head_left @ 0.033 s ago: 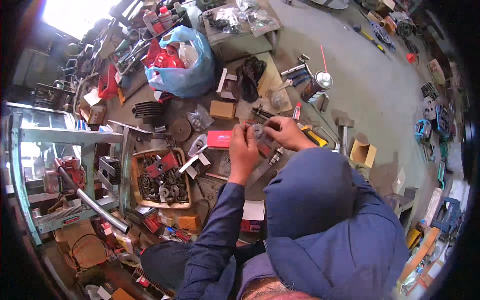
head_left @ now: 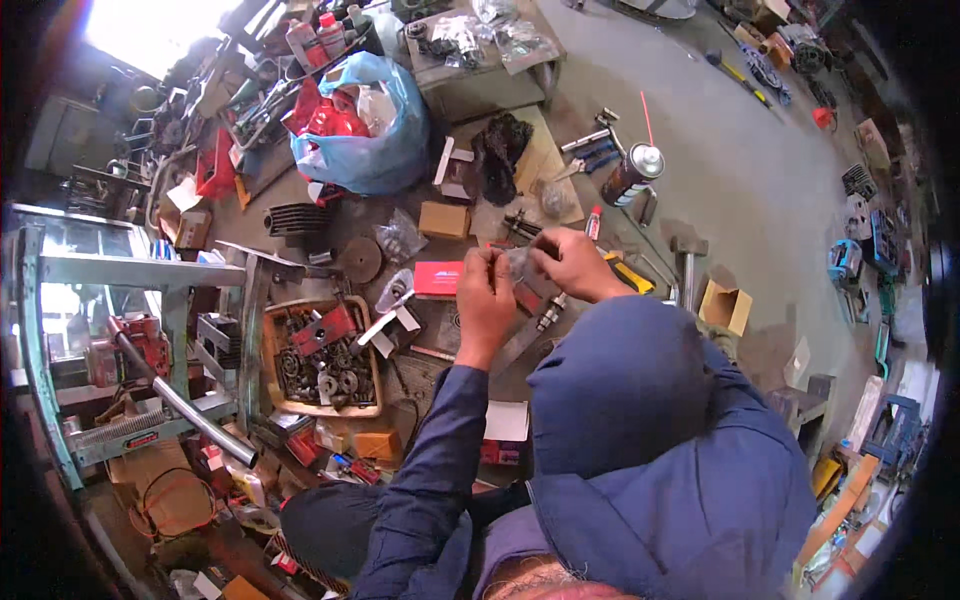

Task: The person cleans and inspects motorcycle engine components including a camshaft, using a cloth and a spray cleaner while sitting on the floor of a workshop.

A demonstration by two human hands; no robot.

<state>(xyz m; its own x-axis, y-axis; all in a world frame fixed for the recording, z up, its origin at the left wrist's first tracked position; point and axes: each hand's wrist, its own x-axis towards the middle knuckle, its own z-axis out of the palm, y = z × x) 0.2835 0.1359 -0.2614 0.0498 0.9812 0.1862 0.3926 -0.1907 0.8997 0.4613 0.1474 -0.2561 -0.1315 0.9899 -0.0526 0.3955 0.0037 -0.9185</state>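
Note:
My left hand (head_left: 485,300) is raised in the middle of the view, thumb and fingertips pinched together. Facing it from the right, my right hand (head_left: 578,265) has its fingers bent inward and closed. Between the fingertips shows a small greyish, partly see-through piece (head_left: 519,262); its kind cannot be made out. A red box (head_left: 437,278) lies just left of my left hand. Under the hands, a flat metal strip (head_left: 522,342) and a spark-plug-like metal part (head_left: 550,314) lie on the floor. A yellow-and-black tool (head_left: 628,273) is beside my right wrist.
A tray of metal parts (head_left: 372,408) stands left of my left forearm. Beyond the hands are a brown box (head_left: 445,220), a blue plastic bag (head_left: 400,150) and a spray can (head_left: 632,175) with a red straw. A hammer (head_left: 690,265) and an open carton (head_left: 727,305) lie right.
My right hand's fingers have shifted slightly, and the greyish piece between the fingertips shows differently. My left hand has hardly moved.

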